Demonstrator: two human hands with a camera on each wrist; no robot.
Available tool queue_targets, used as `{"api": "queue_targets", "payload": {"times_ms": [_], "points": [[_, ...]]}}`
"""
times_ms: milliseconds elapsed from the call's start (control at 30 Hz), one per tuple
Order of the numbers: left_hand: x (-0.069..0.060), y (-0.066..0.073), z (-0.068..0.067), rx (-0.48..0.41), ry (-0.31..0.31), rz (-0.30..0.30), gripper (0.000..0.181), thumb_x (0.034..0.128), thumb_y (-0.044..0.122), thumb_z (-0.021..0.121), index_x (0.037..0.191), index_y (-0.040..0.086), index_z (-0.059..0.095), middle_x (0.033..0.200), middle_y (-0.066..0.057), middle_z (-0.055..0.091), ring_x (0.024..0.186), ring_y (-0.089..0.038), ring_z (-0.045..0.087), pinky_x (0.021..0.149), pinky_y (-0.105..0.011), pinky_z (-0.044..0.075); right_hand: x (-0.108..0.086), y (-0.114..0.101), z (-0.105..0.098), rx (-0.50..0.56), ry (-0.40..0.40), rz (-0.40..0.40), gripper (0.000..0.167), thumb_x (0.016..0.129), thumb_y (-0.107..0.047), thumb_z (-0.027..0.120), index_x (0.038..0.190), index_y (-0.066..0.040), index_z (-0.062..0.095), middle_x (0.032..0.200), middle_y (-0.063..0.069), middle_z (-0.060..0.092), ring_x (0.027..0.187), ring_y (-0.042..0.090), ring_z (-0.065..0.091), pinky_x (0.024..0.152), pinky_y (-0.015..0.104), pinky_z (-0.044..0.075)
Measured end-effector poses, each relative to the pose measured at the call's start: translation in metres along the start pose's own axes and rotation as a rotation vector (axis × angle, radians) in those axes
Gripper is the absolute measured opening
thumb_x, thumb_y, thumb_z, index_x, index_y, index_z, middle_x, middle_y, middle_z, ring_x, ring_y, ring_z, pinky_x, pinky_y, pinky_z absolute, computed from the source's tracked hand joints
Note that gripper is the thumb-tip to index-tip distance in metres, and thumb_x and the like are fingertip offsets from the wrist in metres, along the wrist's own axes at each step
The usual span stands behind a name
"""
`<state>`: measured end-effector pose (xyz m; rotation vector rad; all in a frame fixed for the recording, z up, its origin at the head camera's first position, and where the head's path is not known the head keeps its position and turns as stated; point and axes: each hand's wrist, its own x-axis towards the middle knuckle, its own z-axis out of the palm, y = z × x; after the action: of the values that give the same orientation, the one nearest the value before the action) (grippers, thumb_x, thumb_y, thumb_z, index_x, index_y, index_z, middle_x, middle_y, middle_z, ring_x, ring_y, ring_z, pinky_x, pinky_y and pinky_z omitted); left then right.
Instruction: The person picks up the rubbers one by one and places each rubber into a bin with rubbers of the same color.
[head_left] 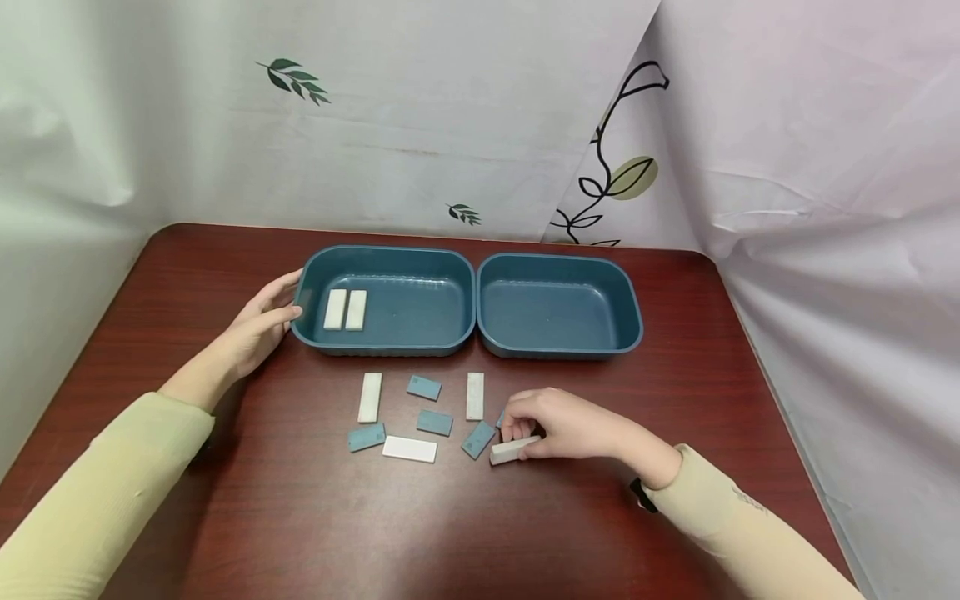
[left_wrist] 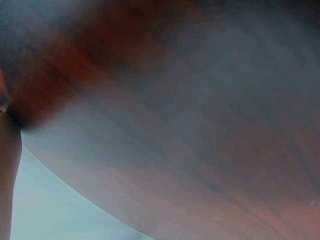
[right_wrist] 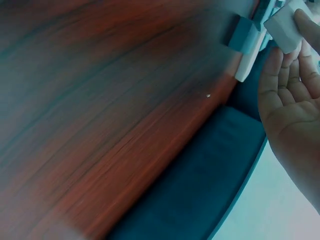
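Note:
My right hand (head_left: pixel 558 423) pinches a white rectangular block (head_left: pixel 513 451) between thumb and fingers, low over the table. In the right wrist view the same block (right_wrist: pixel 285 27) shows at the fingertips. My left hand (head_left: pixel 258 325) touches the outer left end of the left blue bin (head_left: pixel 386 345), its thumb at the rim; some fingers are partly hidden. Inside that bin two white blocks (head_left: pixel 356 310) lie side by side. Near my right hand are a small blue-grey block (head_left: pixel 477 439), another partly hidden behind its fingers, and an upright-lying white block (head_left: pixel 475 396).
A second blue bin (head_left: pixel 558 353) stands against the first on the right, with nothing in it. In front of the bins lie more white blocks (head_left: pixel 409 449) and several blue-grey blocks (head_left: pixel 435 422) on the dark red table (head_left: pixel 337 525). White patterned cloth (head_left: pixel 390 150) hangs behind.

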<state>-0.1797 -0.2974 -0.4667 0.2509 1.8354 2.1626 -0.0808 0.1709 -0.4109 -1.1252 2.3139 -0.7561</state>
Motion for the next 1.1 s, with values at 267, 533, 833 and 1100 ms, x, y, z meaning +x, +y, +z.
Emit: {"api": "queue_targets", "payload": {"times_ms": [267, 533, 833, 1100], "points": [[0.000, -0.001, -0.001, -0.002, -0.004, -0.005, 0.060, 0.1091, -0.001, 0.048, 0.165, 0.016, 0.032, 0.152, 0.012, 0.045, 0.135, 0.001, 0.047, 0.104, -0.014, 0.039, 0.017, -0.008, 0.000, 0.032, 0.013, 0.003, 0.023, 0.088, -0.008, 0.087, 0.098, -0.019, 0.070, 0.092, -0.005, 0.063, 0.085, 0.008, 0.059, 0.077, 0.022, 0.054], [0.001, -0.001, -0.001, -0.006, -0.005, 0.000, 0.059, 0.1091, -0.001, 0.048, 0.164, 0.017, 0.034, 0.152, 0.013, 0.046, 0.135, 0.001, 0.047, 0.104, -0.014, 0.039, 0.031, -0.011, -0.001, 0.047, 0.029, -0.026, 0.022, 0.088, -0.008, 0.087, 0.101, -0.016, 0.072, 0.095, -0.003, 0.064, 0.086, 0.014, 0.061, 0.079, 0.027, 0.056], [0.000, -0.001, -0.001, -0.005, 0.000, -0.006, 0.058, 0.1092, -0.001, 0.048, 0.162, 0.019, 0.036, 0.151, 0.014, 0.045, 0.134, 0.003, 0.047, 0.104, -0.013, 0.039, 0.054, -0.010, -0.001, 0.040, 0.038, -0.063, 0.020, 0.088, -0.007, 0.086, 0.099, -0.016, 0.072, 0.092, -0.003, 0.064, 0.086, 0.010, 0.060, 0.078, 0.022, 0.054], [0.001, -0.001, -0.001, -0.004, 0.006, -0.004, 0.058, 0.1088, -0.001, 0.049, 0.162, 0.019, 0.037, 0.151, 0.014, 0.046, 0.134, 0.004, 0.048, 0.103, -0.013, 0.039, 0.071, -0.011, -0.005, 0.068, 0.070, -0.107, 0.020, 0.089, -0.007, 0.086, 0.102, -0.016, 0.073, 0.097, -0.003, 0.067, 0.089, 0.008, 0.060, 0.082, 0.027, 0.057]]}}
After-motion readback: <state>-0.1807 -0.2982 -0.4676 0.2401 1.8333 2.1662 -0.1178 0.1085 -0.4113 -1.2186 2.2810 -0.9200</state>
